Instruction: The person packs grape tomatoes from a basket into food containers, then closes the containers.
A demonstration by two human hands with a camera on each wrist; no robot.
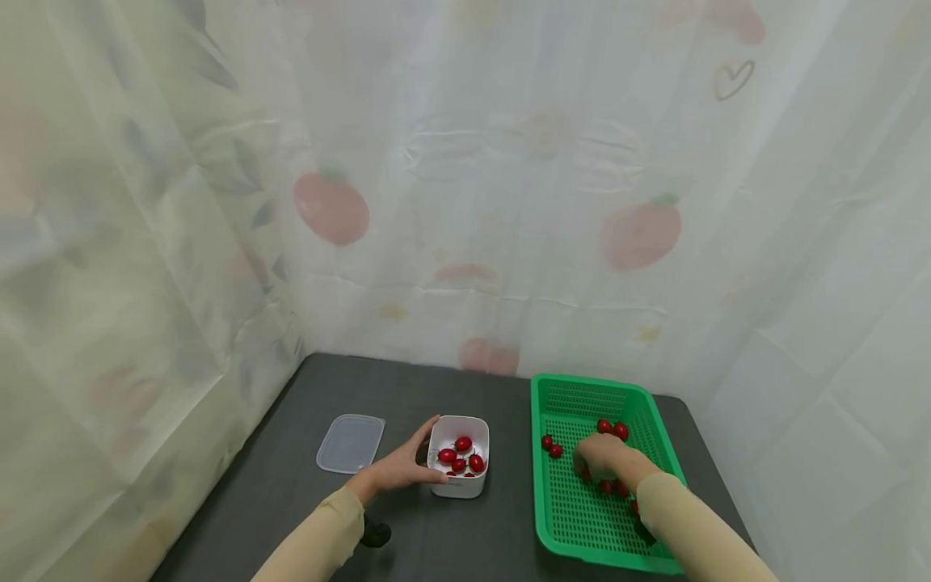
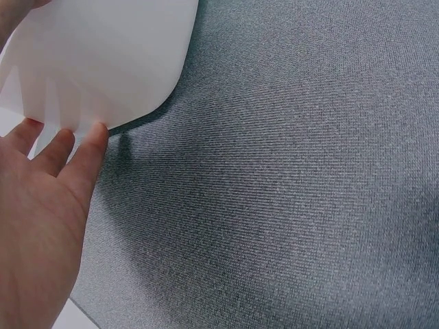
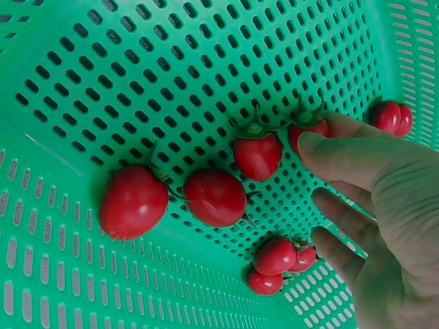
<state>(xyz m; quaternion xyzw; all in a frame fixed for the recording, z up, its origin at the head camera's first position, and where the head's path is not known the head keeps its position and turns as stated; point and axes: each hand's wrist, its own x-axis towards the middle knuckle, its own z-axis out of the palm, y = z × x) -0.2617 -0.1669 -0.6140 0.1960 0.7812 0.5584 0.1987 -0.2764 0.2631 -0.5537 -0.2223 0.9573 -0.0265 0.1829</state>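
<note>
A white square container [image 1: 461, 490] stands on the dark table with several red cherry tomatoes [image 1: 476, 463] inside. My left hand [image 1: 396, 467] holds it from the left, thumb along the near side and fingers at the far left. The left wrist view shows fingertips [image 2: 97, 134] against the container's smooth wall [image 2: 116, 62]. Inside the green basket [image 1: 540, 485], my right hand [image 1: 602, 454] pinches a cherry tomato [image 3: 302, 131] with a green stem between thumb and index finger. Other tomatoes [image 3: 258, 156] lie close by on the basket's slotted floor.
A translucent flat lid [image 1: 351, 443] lies on the table left of the container. Beside my left wrist is a small dark object [image 1: 376, 533]. Fruit-printed curtains [image 1: 465, 242] hang behind the table and along both sides.
</note>
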